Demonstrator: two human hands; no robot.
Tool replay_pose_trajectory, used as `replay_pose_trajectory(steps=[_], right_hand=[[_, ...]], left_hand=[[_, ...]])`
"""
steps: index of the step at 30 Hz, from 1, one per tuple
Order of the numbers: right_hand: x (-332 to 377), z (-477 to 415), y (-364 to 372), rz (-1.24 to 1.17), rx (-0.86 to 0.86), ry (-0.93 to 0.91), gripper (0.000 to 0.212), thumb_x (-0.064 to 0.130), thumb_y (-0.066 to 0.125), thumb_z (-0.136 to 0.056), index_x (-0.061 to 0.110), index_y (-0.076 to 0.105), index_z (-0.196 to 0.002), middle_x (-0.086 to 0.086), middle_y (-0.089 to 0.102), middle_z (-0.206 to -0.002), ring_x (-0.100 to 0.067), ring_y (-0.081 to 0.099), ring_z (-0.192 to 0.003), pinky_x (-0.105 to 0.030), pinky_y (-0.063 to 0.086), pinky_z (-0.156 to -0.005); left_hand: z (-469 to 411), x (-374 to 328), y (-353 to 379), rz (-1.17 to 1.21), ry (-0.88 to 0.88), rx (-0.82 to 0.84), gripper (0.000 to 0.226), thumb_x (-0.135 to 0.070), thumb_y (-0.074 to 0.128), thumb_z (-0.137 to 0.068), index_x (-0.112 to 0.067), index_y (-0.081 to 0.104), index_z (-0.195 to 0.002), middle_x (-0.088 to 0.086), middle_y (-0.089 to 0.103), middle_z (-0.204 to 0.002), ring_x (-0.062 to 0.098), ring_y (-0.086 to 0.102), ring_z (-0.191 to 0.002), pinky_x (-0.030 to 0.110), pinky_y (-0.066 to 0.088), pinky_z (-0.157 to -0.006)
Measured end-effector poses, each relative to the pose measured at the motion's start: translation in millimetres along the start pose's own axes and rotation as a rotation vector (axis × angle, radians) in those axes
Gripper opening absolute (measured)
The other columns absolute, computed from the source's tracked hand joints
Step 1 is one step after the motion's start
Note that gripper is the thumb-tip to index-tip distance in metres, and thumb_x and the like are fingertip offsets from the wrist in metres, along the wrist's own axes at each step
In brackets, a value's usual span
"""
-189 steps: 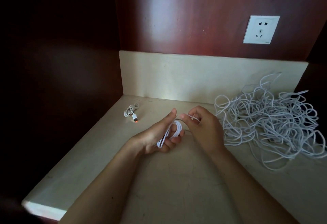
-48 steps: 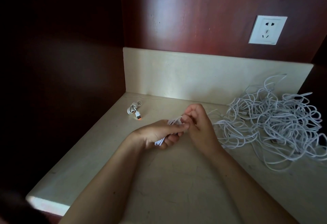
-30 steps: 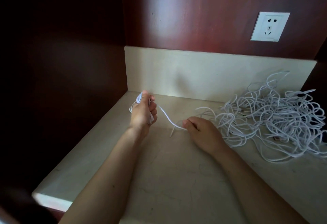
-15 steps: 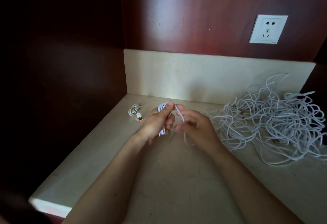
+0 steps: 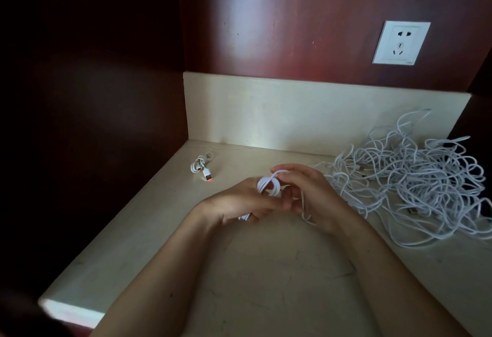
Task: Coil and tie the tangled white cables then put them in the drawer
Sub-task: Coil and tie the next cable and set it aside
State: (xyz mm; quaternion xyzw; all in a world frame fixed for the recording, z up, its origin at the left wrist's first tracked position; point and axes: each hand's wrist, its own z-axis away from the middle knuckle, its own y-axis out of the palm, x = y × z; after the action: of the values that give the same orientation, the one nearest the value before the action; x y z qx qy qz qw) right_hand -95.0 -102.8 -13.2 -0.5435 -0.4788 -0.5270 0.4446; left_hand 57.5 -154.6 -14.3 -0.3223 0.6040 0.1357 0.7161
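Observation:
My left hand [image 5: 239, 204] holds a small coil of white cable [image 5: 268, 186] above the middle of the cream counter [image 5: 266, 283]. My right hand [image 5: 311, 195] meets it from the right and pinches the loose end of that cable over the top of the coil. A short length of the same cable hangs below my right palm. A big tangle of white cables [image 5: 415, 184] lies on the counter at the right. A small tied cable with an orange plug [image 5: 202, 167] lies at the back left. No drawer is in view.
A cream backsplash [image 5: 306, 115] closes the back of the counter, with dark wooden walls to the left and behind. A white wall socket [image 5: 400, 42] sits on the back wall at the upper right. The counter's front edge [image 5: 72, 312] is at the lower left.
My left hand swung out to the back left with the coil while my right hand held the cable taut, then both hands came back together at the middle. The loose end now wraps over the coil.

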Motion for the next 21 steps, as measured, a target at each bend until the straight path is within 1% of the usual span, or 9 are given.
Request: replay_pose_trajectory(steps=[3,5,7,11,13,15,17,19,21], right_hand=[[3,1,0,0.019,0.069,-0.001,0.018,0.008,0.057,-0.091,0.007,0.068,-0.105,-0.007,0.060,-0.065,-0.014,0.049,-0.046,-0.019,0.029,-0.040],[1,1,0,0.065,0.125,-0.008,0.018,0.015,0.063,-0.089,0.012,0.069,-0.105,-0.004,0.052,-0.053,-0.013,0.041,-0.042,-0.019,0.024,-0.043],[-2,2,2,0.095,0.155,-0.021,0.016,0.025,0.071,-0.084,0.016,0.071,-0.098,-0.002,0.044,-0.048,-0.013,0.033,-0.040,-0.022,0.020,-0.047],[-2,4,10,-0.014,0.082,-0.101,0.014,0.005,0.060,-0.093,0.001,0.057,-0.079,0.009,0.046,-0.043,-0.002,0.036,-0.035,-0.016,0.028,-0.040],[-3,1,12,-0.031,0.001,-0.144,0.018,0.005,0.063,-0.091,0.005,0.058,-0.074,0.002,0.051,-0.049,-0.003,0.041,-0.038,-0.015,0.031,-0.040],[-4,-2,10,-0.030,-0.033,-0.191,0.014,0.016,0.072,-0.085,0.008,0.065,-0.076,-0.015,0.057,-0.065,-0.017,0.047,-0.050,-0.023,0.037,-0.051],[-3,-3,6,-0.048,-0.048,-0.207,0.013,0.020,0.075,-0.081,0.009,0.069,-0.079,-0.021,0.062,-0.074,-0.027,0.054,-0.065,-0.033,0.040,-0.062],[-1,-3,3,-0.094,-0.046,-0.228,0.009,0.008,0.069,-0.087,0.004,0.066,-0.079,-0.015,0.065,-0.070,-0.024,0.061,-0.062,-0.027,0.047,-0.058],[4,1,4,-0.103,-0.030,-0.249,0.009,0.004,0.065,-0.089,0.000,0.064,-0.081,-0.009,0.065,-0.064,-0.013,0.061,-0.053,-0.020,0.045,-0.050]], left_hand=[[0,0,-1,-0.027,0.005,0.013,0.010,-0.016,0.063,-0.071,-0.021,0.060,-0.078,-0.013,0.044,-0.050,0.004,0.038,-0.044,0.016,0.032,-0.043],[0,1,-2,-0.041,0.027,0.041,0.016,-0.009,0.064,-0.079,-0.025,0.064,-0.078,-0.016,0.048,-0.051,0.002,0.040,-0.045,0.015,0.033,-0.044],[0,0,1,-0.087,0.033,0.060,0.027,0.001,0.057,-0.090,-0.024,0.064,-0.081,-0.019,0.053,-0.050,-0.002,0.042,-0.044,0.015,0.033,-0.044],[-3,1,6,-0.146,0.143,-0.015,0.033,0.008,0.052,-0.087,-0.023,0.062,-0.083,-0.020,0.063,-0.060,-0.005,0.053,-0.053,0.014,0.040,-0.051],[-5,1,11,-0.149,0.267,-0.113,0.031,0.014,0.051,-0.087,-0.014,0.063,-0.096,-0.013,0.068,-0.078,-0.008,0.060,-0.070,0.010,0.046,-0.065],[-10,3,13,-0.170,0.404,-0.195,0.032,0.013,0.052,-0.088,-0.008,0.062,-0.111,0.000,0.068,-0.096,0.000,0.063,-0.090,0.017,0.049,-0.082],[-13,3,15,-0.161,0.475,-0.204,0.036,0.014,0.050,-0.089,-0.006,0.059,-0.117,0.009,0.067,-0.105,0.015,0.065,-0.101,0.031,0.052,-0.090],[-16,3,15,-0.179,0.499,-0.201,0.040,0.014,0.049,-0.090,-0.008,0.056,-0.123,0.010,0.065,-0.111,0.022,0.064,-0.108,0.043,0.051,-0.095],[-17,5,13,-0.173,0.491,-0.202,0.037,0.009,0.050,-0.093,-0.011,0.057,-0.124,0.008,0.065,-0.113,0.020,0.063,-0.111,0.046,0.050,-0.097]])
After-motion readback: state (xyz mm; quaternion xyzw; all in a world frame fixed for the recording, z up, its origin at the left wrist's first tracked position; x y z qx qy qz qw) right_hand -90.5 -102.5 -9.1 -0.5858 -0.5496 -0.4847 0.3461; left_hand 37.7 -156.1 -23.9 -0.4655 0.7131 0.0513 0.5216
